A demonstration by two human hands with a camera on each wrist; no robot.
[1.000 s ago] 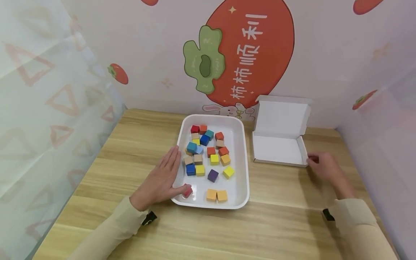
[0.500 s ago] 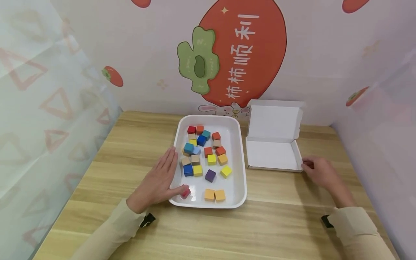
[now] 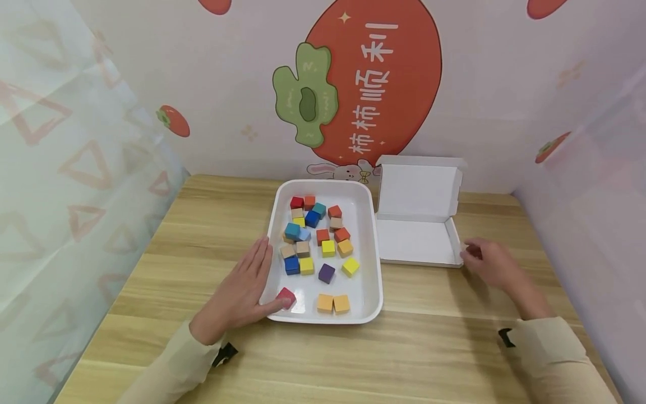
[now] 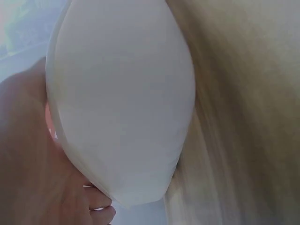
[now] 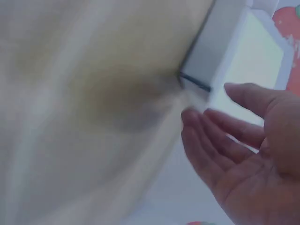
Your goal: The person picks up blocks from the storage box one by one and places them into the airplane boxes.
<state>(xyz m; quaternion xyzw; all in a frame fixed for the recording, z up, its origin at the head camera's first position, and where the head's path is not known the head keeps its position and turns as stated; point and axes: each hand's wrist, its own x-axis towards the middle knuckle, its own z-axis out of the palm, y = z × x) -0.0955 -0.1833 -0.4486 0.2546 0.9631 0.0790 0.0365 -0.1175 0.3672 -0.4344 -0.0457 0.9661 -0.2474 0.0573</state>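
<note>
A white tray [image 3: 360,306] holding several coloured cubes stands mid-table. My left hand [image 3: 239,289] lies along its left side, fingers straight against the outer edge, thumb over the rim beside a red cube [image 3: 286,297]. The left wrist view shows the tray's outer wall [image 4: 122,103] close to that hand. Right of the tray is a white cardboard box [image 3: 419,241], lid [image 3: 419,191] raised against the back wall. My right hand [image 3: 492,266] is at the box's front right corner, fingers loosely bent; the right wrist view shows nothing between thumb and fingers.
Inside the tray, two orange cubes [image 3: 325,303] lie near the front and a purple cube [image 3: 326,273] behind them. The patterned back wall [image 3: 227,73] rises at the table's far edge. Bare wood [image 3: 353,359] shows in front of the tray.
The box has slid left, right up to the tray's side, with my right hand following it and then coming slightly off its corner. My left hand has slid slightly back along the tray edge.
</note>
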